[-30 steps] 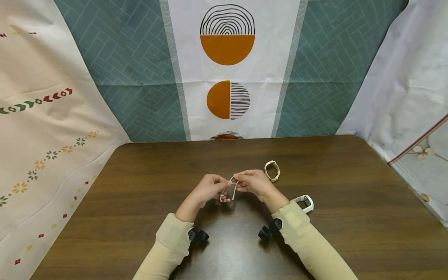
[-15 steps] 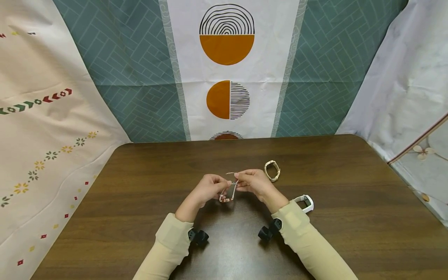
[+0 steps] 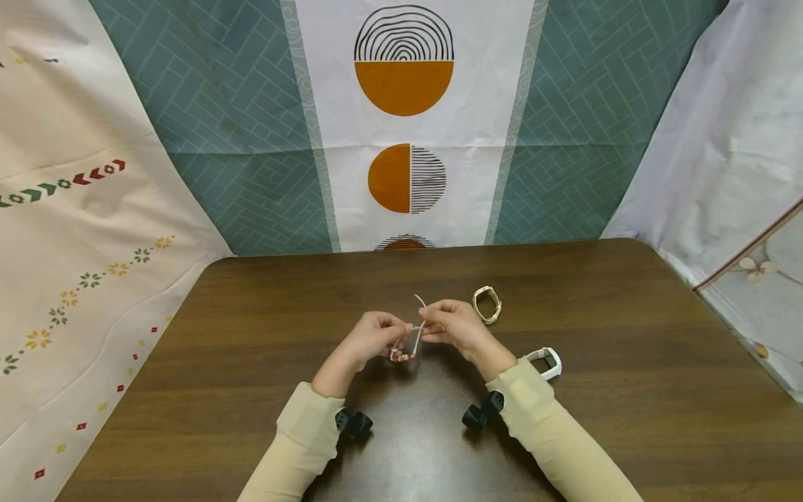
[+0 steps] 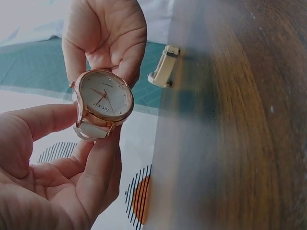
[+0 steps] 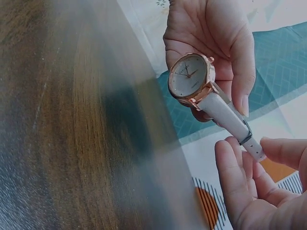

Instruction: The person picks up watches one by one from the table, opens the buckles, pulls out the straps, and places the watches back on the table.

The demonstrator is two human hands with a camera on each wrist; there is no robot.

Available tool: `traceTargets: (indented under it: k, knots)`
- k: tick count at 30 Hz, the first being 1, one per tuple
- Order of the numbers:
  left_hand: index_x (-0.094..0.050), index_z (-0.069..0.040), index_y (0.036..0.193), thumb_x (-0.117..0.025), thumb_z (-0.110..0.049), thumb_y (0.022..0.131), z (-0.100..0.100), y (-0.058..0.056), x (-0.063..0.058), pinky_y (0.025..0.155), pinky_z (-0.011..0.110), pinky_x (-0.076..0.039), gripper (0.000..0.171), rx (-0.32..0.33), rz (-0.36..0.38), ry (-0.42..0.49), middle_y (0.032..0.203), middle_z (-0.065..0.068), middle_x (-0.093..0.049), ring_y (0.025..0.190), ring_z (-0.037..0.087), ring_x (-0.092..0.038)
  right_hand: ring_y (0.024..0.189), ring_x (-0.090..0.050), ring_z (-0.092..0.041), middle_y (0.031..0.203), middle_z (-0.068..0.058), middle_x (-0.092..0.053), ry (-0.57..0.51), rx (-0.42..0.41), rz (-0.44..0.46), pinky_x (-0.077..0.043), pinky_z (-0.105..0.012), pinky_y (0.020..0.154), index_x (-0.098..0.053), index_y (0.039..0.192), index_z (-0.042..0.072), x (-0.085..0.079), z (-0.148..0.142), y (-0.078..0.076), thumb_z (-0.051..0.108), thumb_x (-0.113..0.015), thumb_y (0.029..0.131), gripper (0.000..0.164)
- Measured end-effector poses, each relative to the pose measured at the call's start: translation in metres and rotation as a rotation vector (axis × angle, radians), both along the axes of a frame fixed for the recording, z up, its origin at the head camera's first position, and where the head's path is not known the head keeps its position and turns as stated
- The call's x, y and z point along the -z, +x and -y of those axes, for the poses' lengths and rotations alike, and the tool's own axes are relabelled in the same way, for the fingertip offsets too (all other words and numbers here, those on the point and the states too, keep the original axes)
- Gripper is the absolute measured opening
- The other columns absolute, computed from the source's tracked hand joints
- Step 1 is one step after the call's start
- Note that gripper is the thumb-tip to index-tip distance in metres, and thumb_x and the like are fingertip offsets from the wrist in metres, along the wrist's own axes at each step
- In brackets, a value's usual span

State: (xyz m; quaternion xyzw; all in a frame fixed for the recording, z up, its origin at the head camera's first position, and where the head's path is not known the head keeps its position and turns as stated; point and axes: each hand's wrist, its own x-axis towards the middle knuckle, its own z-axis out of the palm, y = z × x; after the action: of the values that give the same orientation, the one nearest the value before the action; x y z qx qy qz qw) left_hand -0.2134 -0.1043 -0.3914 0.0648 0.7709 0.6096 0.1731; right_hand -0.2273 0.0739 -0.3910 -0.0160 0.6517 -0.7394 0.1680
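Note:
A wristwatch (image 4: pixel 105 95) with a rose-gold case, pale dial and white strap is held up between both hands over the table. My left hand (image 3: pixel 373 339) grips it near the case and buckle side, its fingers behind the strap in the right wrist view. With thumb and fingers, my right hand (image 3: pixel 454 328) pinches the strap's holed end (image 5: pixel 255 149), just past a dark metal buckle (image 5: pixel 246 139). In the head view, the thin strap tip points up above the right fingers. Whether the strap pin sits in a hole is too small to tell.
A gold-beige watch (image 3: pixel 486 305) stands on the brown table (image 3: pixel 282 293) just beyond the right hand. Another watch, white with a dark face (image 3: pixel 549 364), lies beside the right forearm, partly hidden by the sleeve. Patterned cloths hang behind and at both sides.
The strap end, curved over to the left between the hands before, now stands up straighter above the right fingers. Both hands have stayed almost in place.

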Motion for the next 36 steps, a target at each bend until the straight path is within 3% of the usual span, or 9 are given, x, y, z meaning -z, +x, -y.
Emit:
traceTargets:
  k: [11,16,25,29,36]
  knots:
    - [-0.057,0.015,0.105,-0.055,-0.008,0.093,0.0031,0.0017,-0.0043,0.053,0.022,-0.049,0.026,0.035,0.006,0.017,0.069,0.001,-0.052,0.057,0.01,-0.051,0.06,-0.062,-0.011,0.074,-0.004,-0.06,-0.007,0.014,0.001,-0.057,-0.024,0.062,-0.058,0.091,-0.002,0.0019,0.002,0.0,0.002,-0.058,0.091,0.005]
    - [-0.061,0.013,0.108,-0.057,-0.005,0.092,0.0028,0.0032,-0.0066,0.054,0.021,-0.048,0.024,0.039,-0.012,0.03,0.074,0.002,-0.059,0.061,0.01,-0.054,0.061,-0.063,-0.011,0.077,-0.006,-0.062,-0.014,0.012,-0.009,-0.057,-0.025,0.063,-0.059,0.092,-0.003,0.0027,0.0016,-0.0002,0.002,-0.06,0.09,0.005]
    - [-0.067,0.01,0.1,-0.064,-0.008,0.087,0.0007,0.0012,-0.0051,0.058,0.021,-0.047,0.022,-0.019,-0.096,-0.013,0.07,-0.006,-0.062,0.061,0.01,-0.056,0.063,-0.065,-0.012,0.078,-0.005,-0.066,-0.02,0.026,-0.023,-0.058,-0.025,0.063,-0.062,0.092,-0.002,0.0015,0.0026,0.0006,0.003,-0.062,0.09,0.005]
    - [-0.067,0.011,0.098,-0.066,-0.007,0.087,-0.0002,0.0009,-0.0045,0.058,0.021,-0.047,0.021,-0.03,-0.097,-0.003,0.067,-0.005,-0.059,0.06,0.01,-0.054,0.067,-0.065,-0.012,0.079,-0.006,-0.067,0.004,0.024,-0.051,-0.057,-0.024,0.065,-0.061,0.093,-0.004,0.0012,0.0026,0.0012,0.004,-0.062,0.09,0.008]
    - [-0.067,0.012,0.096,-0.066,-0.007,0.087,0.0001,0.0009,-0.0038,0.057,0.021,-0.045,0.021,-0.008,-0.111,-0.012,0.064,-0.002,-0.057,0.059,0.011,-0.052,0.067,-0.065,-0.011,0.076,-0.004,-0.067,0.003,0.021,-0.05,-0.057,-0.023,0.064,-0.062,0.092,-0.003,-0.0001,0.0031,0.0021,0.003,-0.062,0.09,0.007]
